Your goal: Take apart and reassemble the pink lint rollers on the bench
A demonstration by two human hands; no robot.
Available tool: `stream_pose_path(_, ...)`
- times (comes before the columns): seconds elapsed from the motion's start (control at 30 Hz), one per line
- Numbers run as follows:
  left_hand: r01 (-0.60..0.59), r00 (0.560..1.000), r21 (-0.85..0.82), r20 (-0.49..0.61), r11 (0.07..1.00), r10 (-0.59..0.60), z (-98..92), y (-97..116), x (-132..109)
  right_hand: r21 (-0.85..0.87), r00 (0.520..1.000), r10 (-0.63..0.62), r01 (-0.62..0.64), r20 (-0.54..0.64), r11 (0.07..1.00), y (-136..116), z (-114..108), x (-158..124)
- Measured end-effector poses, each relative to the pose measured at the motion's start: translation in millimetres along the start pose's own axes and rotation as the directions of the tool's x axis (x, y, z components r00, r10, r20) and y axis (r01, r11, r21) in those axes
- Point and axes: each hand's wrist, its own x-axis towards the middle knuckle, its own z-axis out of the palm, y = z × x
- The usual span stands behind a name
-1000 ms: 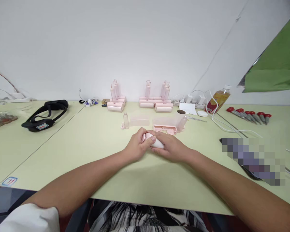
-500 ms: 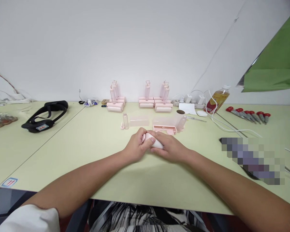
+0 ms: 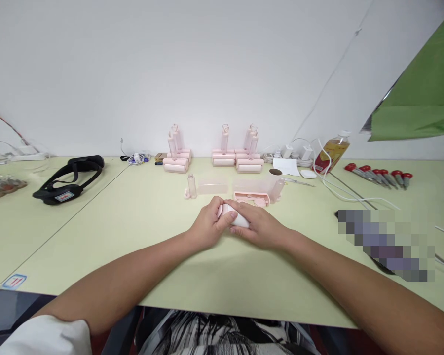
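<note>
My left hand [image 3: 209, 226] and my right hand [image 3: 259, 227] meet at the middle of the pale green table [image 3: 140, 231], both closed round a small pink and white roller part [image 3: 235, 216]. The left thumb presses on its pink end; the right fingers wrap its white body. Just behind the hands lies a pink tray-like piece [image 3: 252, 197], with a clear cover [image 3: 211, 187] and a small clear tube [image 3: 191, 186] to its left. A paper roll [image 3: 277, 184] stands at the right of the tray.
Assembled pink rollers [image 3: 225, 150] stand in groups along the back wall. A black headset [image 3: 71, 177] lies at the left. Red-handled screwdrivers [image 3: 378, 176], a bottle of amber liquid [image 3: 332, 151], white cables and a power strip are at the right.
Both hands stay closed on the roller part and barely shift. The view has tilted very slightly.
</note>
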Motion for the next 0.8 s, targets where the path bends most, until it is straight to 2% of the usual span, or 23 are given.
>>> stream_pose_path(0.3,-0.004,1.000,-0.032,0.006,0.999,0.004,-0.8,2,0,0.052,1.000,-0.001,0.003,-0.026,0.999,-1,2,0)
stream_pose_path(0.43,-0.005,1.000,-0.080,0.009,0.997,0.006,-2.3,1,1,0.193,0.997,0.047,-0.036,-0.057,0.980,-2,5,0)
stream_pose_path(0.6,0.038,0.999,-0.149,0.036,0.988,-0.033,-4.0,-1,4,0.488,0.965,0.250,-0.179,-0.084,0.854,1,11,2)
stream_pose_path(0.7,0.056,0.998,-0.165,0.047,0.985,-0.049,-3.5,-3,6,0.608,0.949,0.309,-0.213,-0.056,0.764,6,13,4)
stream_pose_path(0.8,0.074,0.997,-0.093,0.026,0.993,-0.071,-3.4,-6,7,0.682,0.938,0.347,-0.255,0.002,0.685,11,14,5)
